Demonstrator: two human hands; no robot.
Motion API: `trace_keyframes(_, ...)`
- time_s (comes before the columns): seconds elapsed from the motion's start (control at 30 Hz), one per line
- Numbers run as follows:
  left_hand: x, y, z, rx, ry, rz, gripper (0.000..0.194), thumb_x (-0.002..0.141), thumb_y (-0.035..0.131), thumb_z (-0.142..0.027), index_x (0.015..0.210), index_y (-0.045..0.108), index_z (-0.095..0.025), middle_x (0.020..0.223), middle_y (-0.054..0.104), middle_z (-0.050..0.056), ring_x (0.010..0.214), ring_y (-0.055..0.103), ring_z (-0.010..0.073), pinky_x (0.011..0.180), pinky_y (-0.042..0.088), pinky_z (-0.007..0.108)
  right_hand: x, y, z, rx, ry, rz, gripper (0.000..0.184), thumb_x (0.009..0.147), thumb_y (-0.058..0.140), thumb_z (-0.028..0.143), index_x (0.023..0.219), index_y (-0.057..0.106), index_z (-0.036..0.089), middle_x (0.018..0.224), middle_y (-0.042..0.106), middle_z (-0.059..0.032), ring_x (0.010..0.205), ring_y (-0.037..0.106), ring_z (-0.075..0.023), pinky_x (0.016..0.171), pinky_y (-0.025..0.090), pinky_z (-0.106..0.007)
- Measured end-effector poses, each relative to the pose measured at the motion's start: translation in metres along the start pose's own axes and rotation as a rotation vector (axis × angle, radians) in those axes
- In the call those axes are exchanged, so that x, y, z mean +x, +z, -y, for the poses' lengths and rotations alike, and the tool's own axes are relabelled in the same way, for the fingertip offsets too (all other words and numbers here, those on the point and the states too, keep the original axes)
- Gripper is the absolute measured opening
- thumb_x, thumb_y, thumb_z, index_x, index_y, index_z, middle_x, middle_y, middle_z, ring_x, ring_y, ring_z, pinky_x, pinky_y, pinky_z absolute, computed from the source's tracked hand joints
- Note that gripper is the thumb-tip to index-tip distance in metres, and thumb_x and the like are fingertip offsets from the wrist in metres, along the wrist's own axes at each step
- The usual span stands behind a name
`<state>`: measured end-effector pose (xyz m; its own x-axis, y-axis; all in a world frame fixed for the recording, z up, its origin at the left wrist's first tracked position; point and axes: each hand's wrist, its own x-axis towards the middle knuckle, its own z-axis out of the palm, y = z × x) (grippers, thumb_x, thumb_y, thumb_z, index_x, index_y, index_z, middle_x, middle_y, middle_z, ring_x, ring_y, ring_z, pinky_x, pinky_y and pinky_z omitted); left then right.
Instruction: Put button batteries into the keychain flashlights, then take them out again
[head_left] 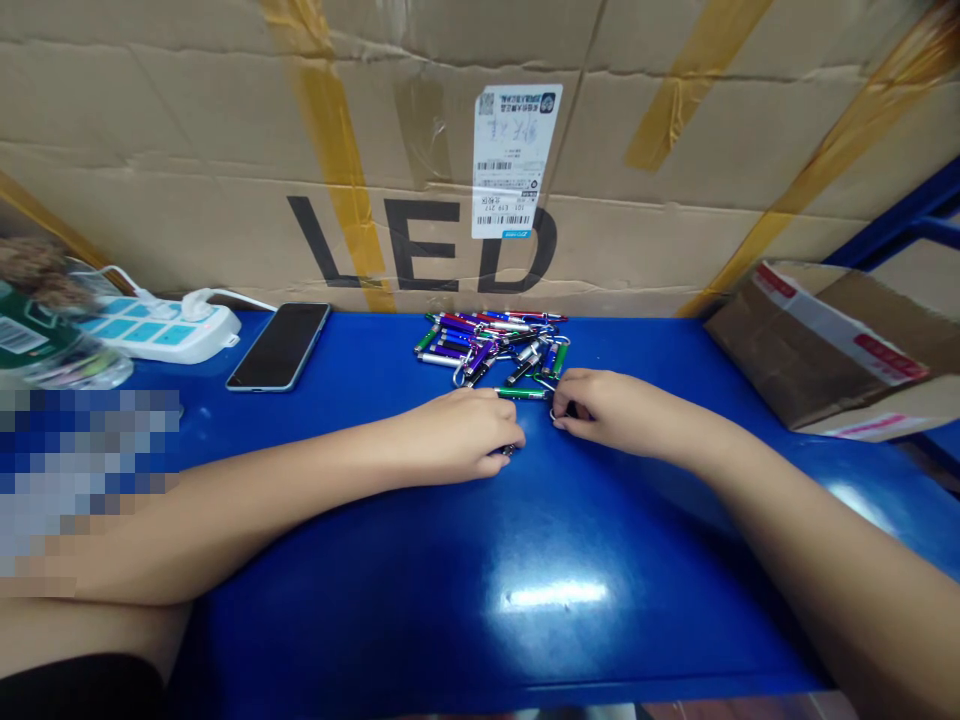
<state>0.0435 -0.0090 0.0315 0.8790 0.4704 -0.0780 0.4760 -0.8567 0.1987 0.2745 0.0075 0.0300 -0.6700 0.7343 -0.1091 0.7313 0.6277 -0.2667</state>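
Observation:
A pile of small metallic keychain penlights in purple, red, blue, green, black and silver lies on the blue table, some with carabiner clips. My left hand is closed just in front of the pile, around a small dark, shiny piece mostly hidden by the fingers. At its knuckles lies a green penlight. To the right, my right hand pinches at the pile's near edge. A curved silvery metal clip shows at its fingertips; the rest is covered by the hand.
A large cardboard box marked LED stands behind the pile. Left of it are a phone, a white power strip with plugs, and a clear bottle. A smaller open carton sits at the right.

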Motion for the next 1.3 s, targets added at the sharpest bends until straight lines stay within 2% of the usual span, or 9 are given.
trace_keyframes(0.13, 0.001, 0.0, -0.001, 0.008, 0.009, -0.004, 0.022, 0.088, 0.056, -0.022, 0.106, 0.068, -0.019, 0.098, 0.066, 0.006, 0.093, 0.058, 0.0213, 0.085, 0.044, 0.033, 0.001, -0.002, 0.003, -0.022, 0.098, -0.013, 0.008, 0.081, 0.057, 0.022, 0.082, 0.065, 0.02, 0.084, 0.067, -0.0031, 0.072, 0.057, -0.0164, 0.064, 0.04, -0.027)
trace_keyframes(0.23, 0.002, 0.0, -0.003, 0.004, 0.004, -0.001, 0.022, 0.087, 0.055, -0.022, 0.105, 0.068, -0.019, 0.097, 0.066, 0.006, 0.093, 0.058, 0.0215, 0.084, 0.045, 0.034, 0.002, -0.003, 0.005, 0.0, 0.158, -0.005, 0.014, 0.08, 0.058, 0.025, 0.09, 0.066, 0.02, 0.085, 0.069, -0.0035, 0.069, 0.059, -0.016, 0.06, 0.04, -0.026)
trace_keyframes(0.43, 0.001, 0.0, -0.006, -0.022, -0.007, -0.002, 0.022, 0.087, 0.055, -0.021, 0.104, 0.069, -0.019, 0.098, 0.067, 0.007, 0.094, 0.059, 0.0219, 0.085, 0.046, 0.035, 0.002, -0.004, 0.006, -0.023, 0.117, 0.011, 0.016, 0.08, 0.056, 0.023, 0.089, 0.068, 0.02, 0.093, 0.071, -0.0061, 0.078, 0.062, -0.0188, 0.068, 0.044, -0.028)
trace_keyframes(0.6, 0.001, -0.001, -0.007, -0.018, -0.001, -0.005, 0.022, 0.087, 0.055, -0.021, 0.104, 0.069, -0.019, 0.097, 0.067, 0.007, 0.093, 0.059, 0.0216, 0.085, 0.046, 0.035, 0.004, -0.002, 0.005, -0.005, 0.099, 0.004, 0.013, 0.081, 0.057, 0.023, 0.088, 0.068, 0.019, 0.092, 0.071, -0.0066, 0.078, 0.062, -0.0189, 0.069, 0.045, -0.029)
trace_keyframes(0.7, 0.001, -0.002, -0.008, -0.002, -0.02, 0.012, 0.023, 0.088, 0.055, -0.022, 0.106, 0.068, -0.019, 0.098, 0.066, 0.007, 0.094, 0.058, 0.0222, 0.085, 0.045, 0.035, 0.004, -0.003, 0.005, 0.044, 0.137, -0.021, 0.01, 0.082, 0.061, 0.024, 0.088, 0.067, 0.019, 0.087, 0.07, -0.0056, 0.076, 0.062, -0.0186, 0.067, 0.044, -0.028)
trace_keyframes(0.8, 0.0, -0.002, -0.009, -0.007, -0.025, 0.013, 0.024, 0.088, 0.054, -0.022, 0.108, 0.068, -0.019, 0.099, 0.066, 0.006, 0.094, 0.058, 0.0221, 0.085, 0.045, 0.035, -0.002, -0.006, 0.008, 0.086, 0.147, -0.067, 0.01, 0.082, 0.062, 0.026, 0.09, 0.064, 0.019, 0.087, 0.069, -0.0045, 0.075, 0.061, -0.018, 0.066, 0.044, -0.028)
trace_keyframes(0.93, 0.001, -0.002, -0.005, -0.033, 0.001, -0.032, 0.023, 0.087, 0.056, -0.024, 0.107, 0.068, -0.019, 0.098, 0.066, 0.007, 0.095, 0.059, 0.0218, 0.085, 0.045, 0.034, -0.015, -0.006, 0.013, 0.031, 0.1, -0.069, 0.012, 0.086, 0.057, 0.023, 0.094, 0.065, 0.019, 0.097, 0.063, -0.0072, 0.083, 0.059, -0.0194, 0.076, 0.045, -0.031)
trace_keyframes(1.13, 0.029, -0.004, 0.01, -0.029, -0.004, -0.16, 0.019, 0.089, 0.054, -0.022, 0.1, 0.069, -0.019, 0.096, 0.067, 0.006, 0.089, 0.061, 0.0198, 0.079, 0.047, 0.032, -0.02, 0.011, 0.008, 0.043, 0.134, -0.093, 0.014, 0.087, 0.051, 0.018, 0.086, 0.065, 0.017, 0.09, 0.059, -0.0079, 0.079, 0.057, -0.0184, 0.075, 0.046, -0.031)
trace_keyframes(1.3, 0.052, 0.006, 0.018, 0.093, 0.059, -0.184, 0.017, 0.087, 0.058, -0.026, 0.098, 0.07, -0.019, 0.093, 0.065, 0.006, 0.088, 0.062, 0.0205, 0.077, 0.047, 0.032, -0.017, 0.016, 0.006, 0.065, 0.127, -0.132, 0.012, 0.084, 0.051, 0.017, 0.08, 0.063, 0.017, 0.086, 0.059, -0.0072, 0.073, 0.056, -0.0167, 0.07, 0.045, -0.028)
